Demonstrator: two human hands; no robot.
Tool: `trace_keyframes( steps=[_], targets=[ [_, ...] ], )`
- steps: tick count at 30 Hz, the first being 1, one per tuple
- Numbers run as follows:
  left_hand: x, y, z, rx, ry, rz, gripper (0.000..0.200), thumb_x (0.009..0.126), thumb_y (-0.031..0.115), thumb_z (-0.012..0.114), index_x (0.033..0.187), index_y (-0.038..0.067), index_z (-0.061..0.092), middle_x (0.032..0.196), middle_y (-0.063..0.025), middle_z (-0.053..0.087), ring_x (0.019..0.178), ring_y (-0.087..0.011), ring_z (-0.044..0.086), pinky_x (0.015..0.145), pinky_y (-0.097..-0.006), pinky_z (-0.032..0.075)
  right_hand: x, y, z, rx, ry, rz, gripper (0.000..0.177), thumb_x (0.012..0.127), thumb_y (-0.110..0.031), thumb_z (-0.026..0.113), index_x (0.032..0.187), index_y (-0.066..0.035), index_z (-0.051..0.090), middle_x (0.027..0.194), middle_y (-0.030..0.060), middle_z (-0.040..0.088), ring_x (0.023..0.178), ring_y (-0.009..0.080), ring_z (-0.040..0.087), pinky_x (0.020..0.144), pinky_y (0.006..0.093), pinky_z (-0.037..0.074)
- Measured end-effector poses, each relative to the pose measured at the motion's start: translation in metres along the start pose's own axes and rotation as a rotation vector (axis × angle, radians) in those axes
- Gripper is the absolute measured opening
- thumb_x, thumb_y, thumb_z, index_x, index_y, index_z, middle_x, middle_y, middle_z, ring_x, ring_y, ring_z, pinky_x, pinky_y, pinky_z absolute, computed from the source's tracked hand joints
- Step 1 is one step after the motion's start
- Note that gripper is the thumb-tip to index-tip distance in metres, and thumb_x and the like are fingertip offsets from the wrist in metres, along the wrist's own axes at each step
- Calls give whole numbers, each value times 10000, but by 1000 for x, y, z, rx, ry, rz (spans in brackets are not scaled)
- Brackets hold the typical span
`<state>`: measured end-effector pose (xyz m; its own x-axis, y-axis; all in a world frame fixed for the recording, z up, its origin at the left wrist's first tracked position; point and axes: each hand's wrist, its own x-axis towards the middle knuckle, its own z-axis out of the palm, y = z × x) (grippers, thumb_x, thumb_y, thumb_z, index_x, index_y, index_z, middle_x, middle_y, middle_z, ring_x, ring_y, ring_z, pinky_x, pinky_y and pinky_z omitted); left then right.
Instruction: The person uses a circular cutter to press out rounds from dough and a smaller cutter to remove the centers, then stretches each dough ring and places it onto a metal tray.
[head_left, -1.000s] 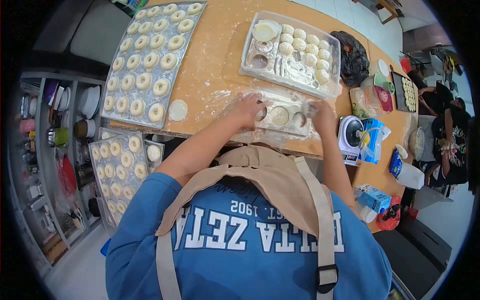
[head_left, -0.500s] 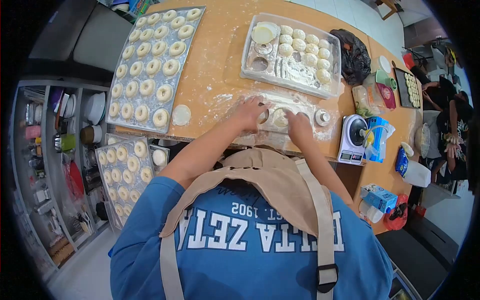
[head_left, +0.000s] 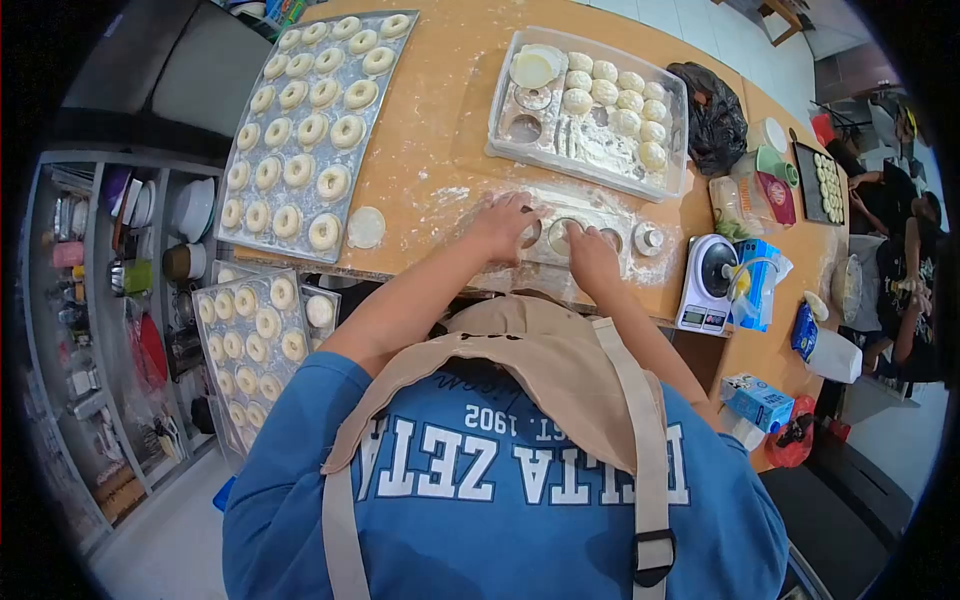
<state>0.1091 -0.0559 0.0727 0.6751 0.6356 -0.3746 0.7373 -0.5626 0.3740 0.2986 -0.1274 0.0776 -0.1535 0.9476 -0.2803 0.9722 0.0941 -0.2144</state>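
A flour-dusted white board with round holes [head_left: 551,205] lies near the table's front edge. My left hand [head_left: 500,230] grips its left end, fingers curled around one hole. My right hand [head_left: 594,258] presses its fingertips at a flattened round of dough [head_left: 560,235] in the middle hole; the fingers partly hide it. Just right of the board stands a small white round cutter [head_left: 648,238]. A flat disc of dough [head_left: 366,228] lies on the table to the left.
Behind the board is a clear plastic tub [head_left: 590,172] of floured dough balls. A large tray [head_left: 375,150] of ring doughnuts stands at left, with another tray [head_left: 290,335] lower down. A kitchen scale [head_left: 703,317] and a black bag [head_left: 712,130] are at right. Other people are at far right.
My right hand has shifted slightly, its fingers now lower over the dough, and the hole to its right shows. My left hand stays on the board. The view has moved a little.
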Motion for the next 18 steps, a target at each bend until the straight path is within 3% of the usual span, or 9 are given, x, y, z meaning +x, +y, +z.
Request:
trace_keyframes(
  steps=[4, 6, 9, 11, 13, 16, 18],
  targets=[
    [3, -3, 5, -78, 3, 10, 1001, 534, 240, 846, 1403, 248, 350, 1429, -131, 335, 1361, -316, 270, 1105, -583, 181, 3, 1, 4, -26, 7, -4, 357, 828, -59, 499, 1184, -72, 505, 868, 171, 647, 879, 311, 612, 762, 447, 475],
    [3, -1, 6, -53, 4, 7, 995, 544, 260, 837, 1406, 223, 341, 1404, -126, 355, 1343, -317, 292, 1102, -547, 213, 7, 3, -3, -22, 13, 53, 344, 837, -72, 503, 1181, -83, 509, 863, 161, 655, 876, 309, 613, 763, 450, 473],
    [0, -3, 3, -84, 29, 3, 991, 532, 280, 842, 1387, 186, 350, 1399, -141, 355, 1331, -330, 304, 1103, -515, 237, 4, 18, -33, 377, 261, 108, 267, 864, -103, 510, 1126, -81, 555, 903, 153, 657, 865, 311, 620, 743, 435, 474],
    [-8, -7, 13, -169, 100, 27, 993, 514, 285, 852, 1367, 162, 360, 1405, -161, 347, 1329, -345, 304, 1107, -496, 243, -2, 42, -59, 398, 528, 88, 203, 893, -127, 502, 1062, -75, 600, 920, 153, 660, 858, 332, 626, 732, 425, 477],
    [-14, -21, 26, -286, 246, 76, 1000, 494, 285, 862, 1350, 136, 367, 1408, -183, 341, 1327, -361, 302, 1112, -472, 247, -3, 53, -85, 823, 698, 179, 173, 891, -123, 511, 1003, -51, 621, 933, 171, 662, 844, 363, 624, 739, 432, 477],
    [-40, -33, 29, -395, 359, -6, 1003, 485, 271, 867, 1334, 85, 366, 1399, -214, 340, 1328, -378, 296, 1116, -438, 249, 2, 83, -73, 754, 672, 201, 189, 888, -106, 505, 1026, -44, 619, 948, 196, 660, 852, 387, 621, 761, 442, 479],
    [-62, -52, 38, -414, 411, -133, 983, 490, 271, 864, 1325, 85, 381, 1407, -211, 328, 1338, -377, 271, 1117, -445, 241, 6, 82, -42, 572, 339, 183, 200, 862, -87, 553, 1042, -19, 606, 989, 183, 657, 882, 325, 633, 790, 384, 482]
  ],
)
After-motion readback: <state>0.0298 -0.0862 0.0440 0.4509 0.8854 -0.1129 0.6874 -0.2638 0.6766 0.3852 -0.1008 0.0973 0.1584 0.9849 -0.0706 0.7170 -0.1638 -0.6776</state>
